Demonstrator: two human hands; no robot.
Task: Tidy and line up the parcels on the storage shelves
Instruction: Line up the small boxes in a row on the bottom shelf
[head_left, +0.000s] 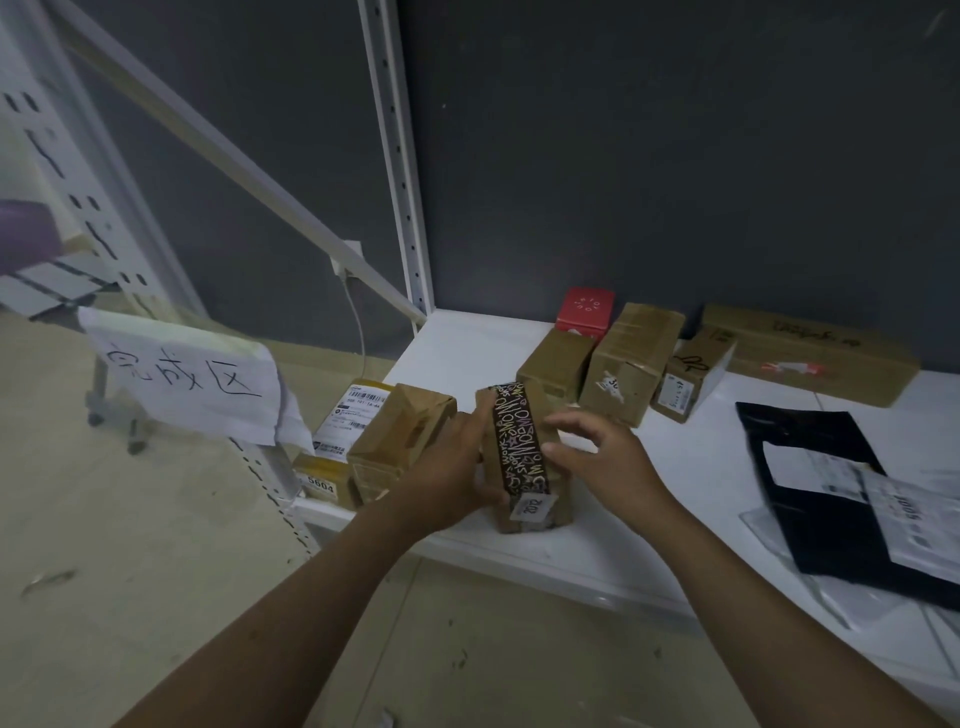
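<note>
Two hands meet at the black-taped parcel on the shelf: the left hand grips its side, while the right hand hovers with fingers spread.

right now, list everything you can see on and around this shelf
taped box: 1, brown with black tape, shelf front
left boxes: 2, brown and yellowish, front left corner
back boxes: 4, brown, rear row
red box: 1, red, behind rear row
mailer bag: 1, black, shelf right
paper sign: 1, white, left rack
shelf: 1, white, under parcels
left hand: 1, holds taped box
right hand: 1, open beside it
</note>
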